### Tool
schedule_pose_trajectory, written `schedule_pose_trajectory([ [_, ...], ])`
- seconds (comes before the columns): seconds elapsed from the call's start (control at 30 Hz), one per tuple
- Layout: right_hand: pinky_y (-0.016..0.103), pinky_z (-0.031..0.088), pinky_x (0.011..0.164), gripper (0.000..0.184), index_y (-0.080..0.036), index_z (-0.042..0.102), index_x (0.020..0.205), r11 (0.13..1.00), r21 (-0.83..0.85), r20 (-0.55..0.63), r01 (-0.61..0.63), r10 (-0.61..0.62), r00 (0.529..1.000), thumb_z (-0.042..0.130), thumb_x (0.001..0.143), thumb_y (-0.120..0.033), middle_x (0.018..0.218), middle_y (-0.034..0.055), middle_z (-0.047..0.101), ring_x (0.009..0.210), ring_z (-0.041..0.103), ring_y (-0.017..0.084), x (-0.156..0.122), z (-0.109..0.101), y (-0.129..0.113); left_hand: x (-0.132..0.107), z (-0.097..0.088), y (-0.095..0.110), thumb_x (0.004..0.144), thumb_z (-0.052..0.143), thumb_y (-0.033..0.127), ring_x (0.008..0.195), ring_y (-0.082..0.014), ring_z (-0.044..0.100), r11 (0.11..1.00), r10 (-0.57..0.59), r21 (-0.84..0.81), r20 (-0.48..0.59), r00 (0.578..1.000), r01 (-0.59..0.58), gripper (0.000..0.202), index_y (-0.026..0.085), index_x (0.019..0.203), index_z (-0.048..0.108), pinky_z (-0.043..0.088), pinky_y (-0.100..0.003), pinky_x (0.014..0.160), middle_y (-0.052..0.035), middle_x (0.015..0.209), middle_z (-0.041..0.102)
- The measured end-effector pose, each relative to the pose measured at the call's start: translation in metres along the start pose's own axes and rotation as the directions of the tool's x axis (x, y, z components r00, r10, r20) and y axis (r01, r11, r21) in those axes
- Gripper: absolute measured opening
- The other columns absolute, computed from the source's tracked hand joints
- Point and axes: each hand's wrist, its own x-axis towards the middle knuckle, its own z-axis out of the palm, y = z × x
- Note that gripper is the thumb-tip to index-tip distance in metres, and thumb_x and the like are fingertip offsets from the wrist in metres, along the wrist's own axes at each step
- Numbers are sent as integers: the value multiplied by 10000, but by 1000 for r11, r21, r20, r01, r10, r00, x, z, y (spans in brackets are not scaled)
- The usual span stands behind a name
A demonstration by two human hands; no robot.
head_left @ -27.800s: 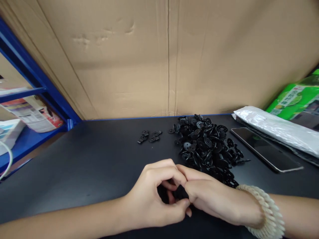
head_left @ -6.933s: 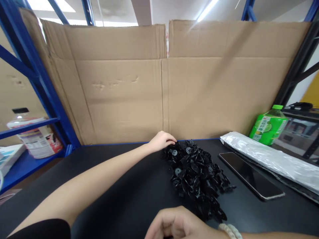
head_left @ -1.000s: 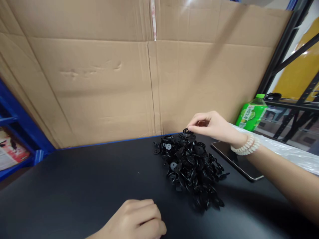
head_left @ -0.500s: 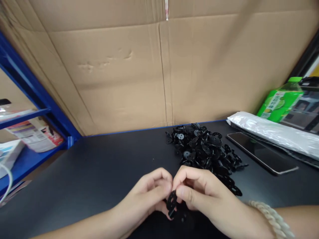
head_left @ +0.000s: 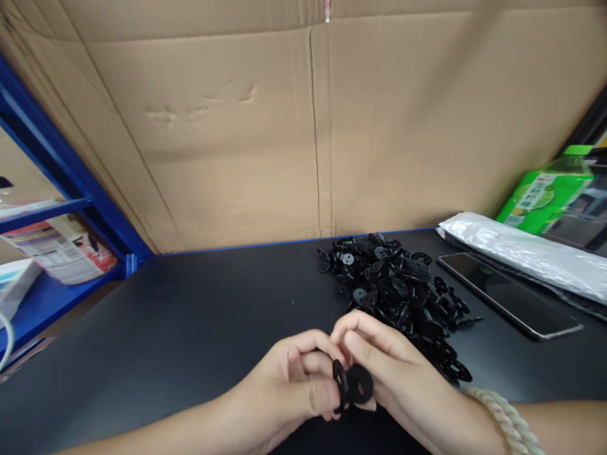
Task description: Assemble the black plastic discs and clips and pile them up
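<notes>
- A second ago the right hand point(head_left: 393, 373) is out at the far edge of the pile point(head_left: 398, 291), pinching one piece off the top, while the left hand point(head_left: 289, 385) sits curled up on the near side of the pile.
- Now both hands are together on the near side of the pile, just left of its nearest tip and low over the tabletop point(head_left: 190, 316).
- Between them sit two small black discs point(head_left: 353, 383). One faces the camera and the other is turned edge-on, touching it on its left.
- Both hands are closed narrow on the black discs. The left thumb presses from the near side and the right fingertips curl over from above.
- Half a second ago only one holed disc shows between the fingers. So the work has moved from picking out of the pile to handling pieces with both hands.
- Whether the two discs are actually joined or just held against each other, can't tell.
- The pile looks about the same, a loose heap of the same black parts.
- Right of the pile lies a phone point(head_left: 509, 303), beyond that a silver bag point(head_left: 516, 253) and a green bottle point(head_left: 545, 193). None of them has been touched.
- A pale bead bracelet point(head_left: 502, 420) is on the right wrist.
</notes>
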Motion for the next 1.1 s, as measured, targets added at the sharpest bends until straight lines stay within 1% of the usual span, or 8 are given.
schedule_pose_trajectory([
  [0.1,151,358,452,356,-180,499,890,985,162,3,-62,62,998,555,888,-532,742,-20,532,589,510,76,-2,2,3,1,-1,-5,671,852,324,690,-108,613,980,175,117,-151,973,-159,360,149,904,642,443,-202,665,-13,756,670],
  [0.17,136,356,410,405,-186,484,881,985,154,29,-82,79,996,633,823,-558,748,-26,537,549,511,66,-2,2,6,1,-3,-7,699,833,302,684,-109,606,952,259,223,-230,938,-208,349,171,964,647,459,-219,689,13,720,655],
  [0.23,117,344,373,438,-185,485,871,992,89,25,-90,88,996,681,779,-567,736,-37,533,505,506,49,-2,3,9,0,-3,-8,702,823,299,666,-115,603,927,290,315,-260,921,-203,361,174,993,650,475,-233,688,29,675,626],
  [0.37,104,317,332,446,-179,473,795,995,-22,-24,-100,100,995,638,797,-593,652,-50,519,434,456,31,0,0,11,0,1,-7,684,814,355,660,-130,597,905,265,401,-263,927,-145,373,157,949,641,491,-243,670,24,664,600],
  [0.57,118,258,331,491,-185,441,737,972,-205,-27,-114,111,993,552,813,-657,490,-62,488,359,380,24,1,-2,11,-2,7,0,747,715,511,528,-92,488,889,235,444,-232,944,-112,406,146,666,556,436,-201,555,35,551,529],
  [0.7,130,271,356,538,-187,421,699,969,-230,-31,-94,90,995,564,766,-701,538,-54,484,396,416,31,1,0,8,-5,7,1,761,693,531,525,-98,467,890,191,449,-220,957,-74,413,150,680,554,424,-203,553,31,533,525],
  [0.87,151,216,353,545,-188,426,680,949,-302,-43,-90,81,996,530,777,-714,501,-62,450,378,356,28,1,1,4,-7,8,-1,787,676,512,549,-95,452,879,199,471,-222,955,-73,402,151,672,541,414,-196,568,35,561,505],
  [1.1,161,223,374,598,-185,422,678,943,-329,-22,-51,46,999,524,732,-771,518,-63,447,387,340,23,2,-2,7,-6,4,-3,807,652,496,568,-98,460,861,198,504,-218,956,-64,386,148,681,541,407,-197,572,28,584,515],
])
